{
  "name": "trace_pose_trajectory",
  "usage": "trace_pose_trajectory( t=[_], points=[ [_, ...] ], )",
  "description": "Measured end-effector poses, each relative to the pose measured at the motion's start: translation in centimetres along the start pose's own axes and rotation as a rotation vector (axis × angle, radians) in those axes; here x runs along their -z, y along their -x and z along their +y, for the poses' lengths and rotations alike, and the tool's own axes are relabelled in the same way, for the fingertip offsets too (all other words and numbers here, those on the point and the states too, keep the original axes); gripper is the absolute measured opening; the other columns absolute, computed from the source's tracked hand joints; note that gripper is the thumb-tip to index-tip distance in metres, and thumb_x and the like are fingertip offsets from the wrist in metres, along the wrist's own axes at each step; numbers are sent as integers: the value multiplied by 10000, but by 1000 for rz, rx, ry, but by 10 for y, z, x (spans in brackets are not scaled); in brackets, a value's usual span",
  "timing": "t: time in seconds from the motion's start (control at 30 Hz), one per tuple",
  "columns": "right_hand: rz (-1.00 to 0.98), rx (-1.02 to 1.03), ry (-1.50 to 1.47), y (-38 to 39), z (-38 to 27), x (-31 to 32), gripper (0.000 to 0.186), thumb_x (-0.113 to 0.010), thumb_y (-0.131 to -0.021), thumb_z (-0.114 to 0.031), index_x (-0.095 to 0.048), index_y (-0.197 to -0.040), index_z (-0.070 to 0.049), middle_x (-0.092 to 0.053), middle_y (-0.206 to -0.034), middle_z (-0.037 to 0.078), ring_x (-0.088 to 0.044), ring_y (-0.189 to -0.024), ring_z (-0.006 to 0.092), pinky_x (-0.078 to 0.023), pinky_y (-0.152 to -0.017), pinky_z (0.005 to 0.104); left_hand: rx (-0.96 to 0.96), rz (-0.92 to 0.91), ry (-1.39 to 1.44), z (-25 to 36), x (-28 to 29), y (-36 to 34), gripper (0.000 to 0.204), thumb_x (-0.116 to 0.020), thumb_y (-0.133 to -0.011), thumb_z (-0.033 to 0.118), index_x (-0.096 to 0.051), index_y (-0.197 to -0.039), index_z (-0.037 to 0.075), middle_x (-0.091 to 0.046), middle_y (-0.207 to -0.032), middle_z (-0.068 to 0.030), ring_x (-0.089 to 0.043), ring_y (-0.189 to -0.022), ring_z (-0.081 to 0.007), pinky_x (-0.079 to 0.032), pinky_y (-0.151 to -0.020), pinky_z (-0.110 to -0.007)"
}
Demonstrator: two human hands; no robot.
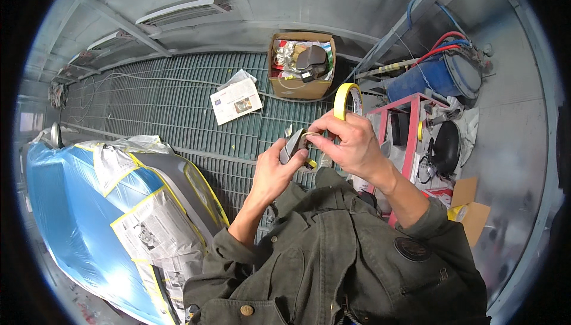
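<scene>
My left hand (270,170) grips a small grey object (289,146) with a curved edge, its exact kind unclear, near the middle of the view. My right hand (351,146) pinches a thin pale strip (307,135) at the top of that object, with thumb and index finger. A roll of yellow tape (342,97) stands up from the upper fingers of my right hand. A small yellow bit (311,163) shows just below the grey object.
A floor grate (178,99) carries papers (236,102) and a cardboard box (300,87) of clutter. A masked vehicle part (77,194) fills the left. At right are a blue barrel (425,78), hoses, a red frame (410,164) with tools and an open carton (470,212).
</scene>
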State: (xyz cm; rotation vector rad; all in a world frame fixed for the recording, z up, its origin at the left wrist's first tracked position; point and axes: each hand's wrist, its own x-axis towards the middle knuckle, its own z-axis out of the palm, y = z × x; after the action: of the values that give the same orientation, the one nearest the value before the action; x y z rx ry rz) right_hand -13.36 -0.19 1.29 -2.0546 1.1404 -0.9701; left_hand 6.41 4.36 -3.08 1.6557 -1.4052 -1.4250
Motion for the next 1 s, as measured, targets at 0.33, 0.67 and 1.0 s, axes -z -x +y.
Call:
trace_pose_trajectory(
  t=[0.33,0.67,1.0],
  points=[
    [-42,-208,-110,-3,-15,9,132,-774,-807,-100,-716,-879,-7,-679,-783,94,-643,-668,229,-509,-616,318,81,-174,372,-15,12,2,496,-523,-986,483,-648,-1023,4,-543,-701,-9,-445,-593,-102,-347,-546,-284],
    [-26,83,96,-1,-23,5,136,-796,-745,-94,-732,-858,-51,-657,-830,63,-646,-784,248,-524,-670,363,-76,-153,178,-18,7,7,511,-706,-865,484,-640,-961,-14,-623,-747,-55,-543,-677,-123,-432,-608,-302],
    [168,278,230,22,-13,-18,216,-838,-665,-67,-749,-860,-88,-637,-826,12,-623,-747,194,-520,-630,321,-56,-110,103,-15,3,13,411,-684,-844,387,-624,-857,-20,-614,-654,-104,-552,-600,-161,-433,-587,-334]
  ],
)
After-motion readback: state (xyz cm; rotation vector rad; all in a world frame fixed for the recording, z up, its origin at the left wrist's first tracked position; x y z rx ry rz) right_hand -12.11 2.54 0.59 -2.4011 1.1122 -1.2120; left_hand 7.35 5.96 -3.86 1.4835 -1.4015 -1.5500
